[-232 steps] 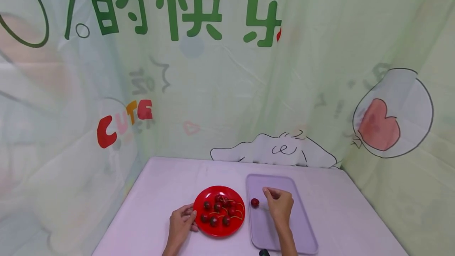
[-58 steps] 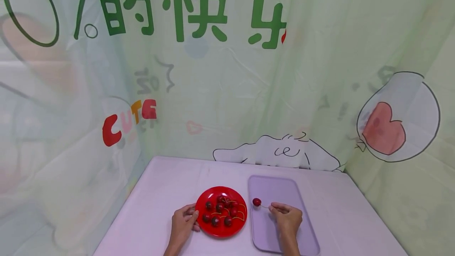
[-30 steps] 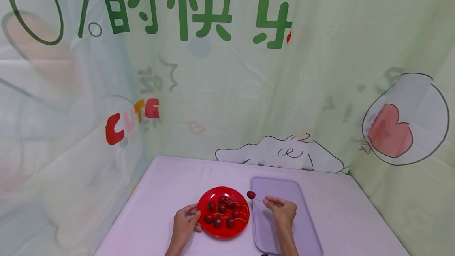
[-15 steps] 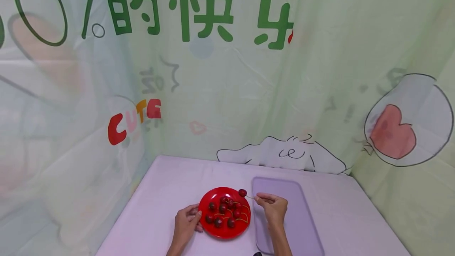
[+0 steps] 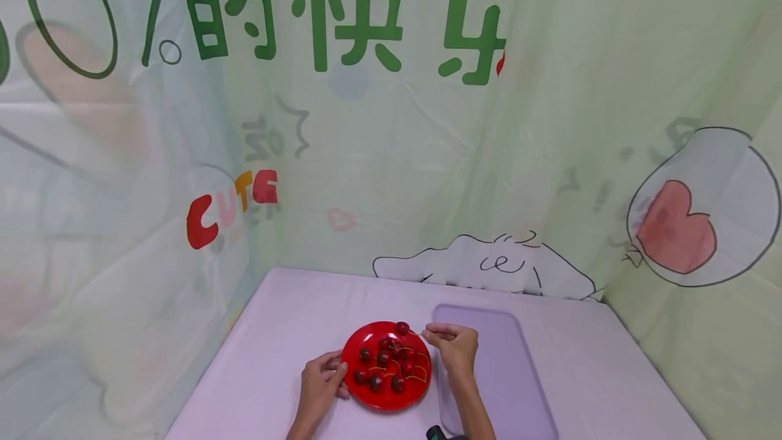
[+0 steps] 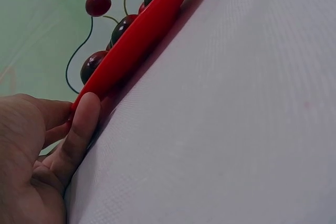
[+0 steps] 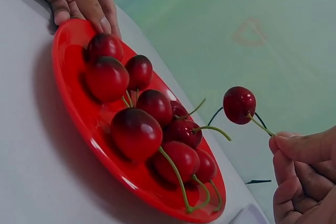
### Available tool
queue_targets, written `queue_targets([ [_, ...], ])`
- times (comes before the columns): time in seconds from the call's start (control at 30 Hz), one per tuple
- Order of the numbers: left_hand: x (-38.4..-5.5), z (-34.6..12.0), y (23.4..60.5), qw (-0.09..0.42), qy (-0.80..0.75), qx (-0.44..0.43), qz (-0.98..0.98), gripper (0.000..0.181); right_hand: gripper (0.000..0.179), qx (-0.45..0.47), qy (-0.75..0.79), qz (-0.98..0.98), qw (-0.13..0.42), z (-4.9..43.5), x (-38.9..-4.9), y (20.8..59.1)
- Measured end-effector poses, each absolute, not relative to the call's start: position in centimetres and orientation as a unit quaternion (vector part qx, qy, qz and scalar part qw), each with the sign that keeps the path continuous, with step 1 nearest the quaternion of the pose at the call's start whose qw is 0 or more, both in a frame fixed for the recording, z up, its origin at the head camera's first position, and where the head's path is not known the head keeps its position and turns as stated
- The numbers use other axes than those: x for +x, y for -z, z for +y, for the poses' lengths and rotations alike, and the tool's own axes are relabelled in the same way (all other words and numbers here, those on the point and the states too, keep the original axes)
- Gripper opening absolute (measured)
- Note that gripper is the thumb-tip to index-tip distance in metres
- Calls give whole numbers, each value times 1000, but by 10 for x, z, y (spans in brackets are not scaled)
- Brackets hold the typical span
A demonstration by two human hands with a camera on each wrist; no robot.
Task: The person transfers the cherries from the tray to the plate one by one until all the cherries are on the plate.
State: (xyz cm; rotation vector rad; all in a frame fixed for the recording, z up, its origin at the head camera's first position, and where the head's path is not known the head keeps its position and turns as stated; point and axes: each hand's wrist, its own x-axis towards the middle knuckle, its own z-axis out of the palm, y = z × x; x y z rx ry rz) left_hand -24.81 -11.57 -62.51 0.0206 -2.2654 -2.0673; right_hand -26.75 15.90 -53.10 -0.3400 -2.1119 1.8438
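Observation:
My right hand [image 5: 455, 348] pinches the stem of a dark red cherry [image 5: 402, 327] between thumb and fingertip. In the right wrist view that cherry [image 7: 239, 105] hangs in the air above the plate, apart from the others. The round red plate [image 5: 357, 396] carries several cherries with green stems, such as one dark cherry [image 7: 136, 134] near the rim. My left hand [image 5: 319, 386] holds the plate's left rim, thumb on one side and fingers on the other. In the left wrist view the left hand [image 6: 37, 156] grips the plate's edge [image 6: 136, 45].
A lilac rectangular tray [image 5: 507, 365] lies right of the plate, partly under my right forearm. Both rest on a pale table [image 5: 293, 318]. A printed curtain [image 5: 427, 175] encloses the back and sides. A small dark object [image 5: 435, 432] shows at my right wrist.
My right hand took the cherry by its stem from the tray, lifted it and carried it left over the red plate. The left hand stays at the rim.

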Motion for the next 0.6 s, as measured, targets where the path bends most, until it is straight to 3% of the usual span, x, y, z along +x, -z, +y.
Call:
queue_targets([
  [0.6,-252,-117,631,36,678,2,-734,41,9,-96,-623,-767,124,130,-275,529],
])
